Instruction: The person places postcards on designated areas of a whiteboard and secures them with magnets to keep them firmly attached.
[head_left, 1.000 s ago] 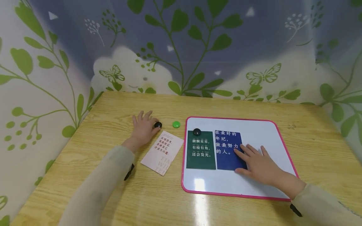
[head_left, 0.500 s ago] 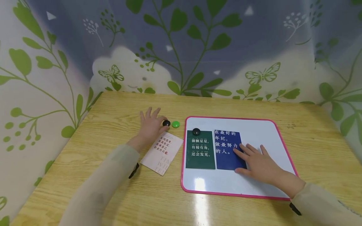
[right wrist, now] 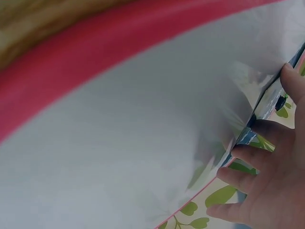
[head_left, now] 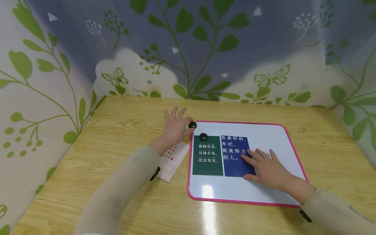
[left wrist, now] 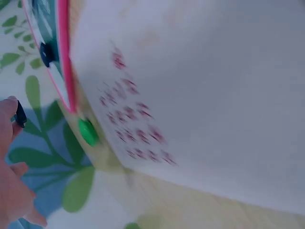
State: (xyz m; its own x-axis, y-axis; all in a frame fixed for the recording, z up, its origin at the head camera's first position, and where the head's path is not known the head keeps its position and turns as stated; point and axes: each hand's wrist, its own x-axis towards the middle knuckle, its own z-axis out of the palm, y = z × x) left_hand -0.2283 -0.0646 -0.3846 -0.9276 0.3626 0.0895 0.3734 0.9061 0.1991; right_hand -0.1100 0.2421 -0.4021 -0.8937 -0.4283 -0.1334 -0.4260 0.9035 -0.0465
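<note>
My left hand (head_left: 182, 126) pinches a small black magnet (head_left: 192, 125) between thumb and forefinger, just over the top left corner of a pink-rimmed whiteboard (head_left: 264, 133). The left wrist view shows this magnet (left wrist: 20, 114) at my fingertips. A dark green card (head_left: 207, 156) lies on the board with a second black magnet (head_left: 203, 136) on its top edge. Beside it lies a blue card (head_left: 233, 151). My right hand (head_left: 262, 164) rests flat on the blue card's right side, fingers straight.
A pale pink card (head_left: 171, 160) lies on the wooden table (head_left: 117, 117) left of the board, partly under my left sleeve. A green magnet (left wrist: 87, 131) sits by the board's corner, hidden behind my left hand in the head view. Leaf-patterned walls enclose the table.
My left hand has carried the black magnet rightwards, past the green magnet, to the whiteboard's top left corner. The right hand has stayed on the blue card.
</note>
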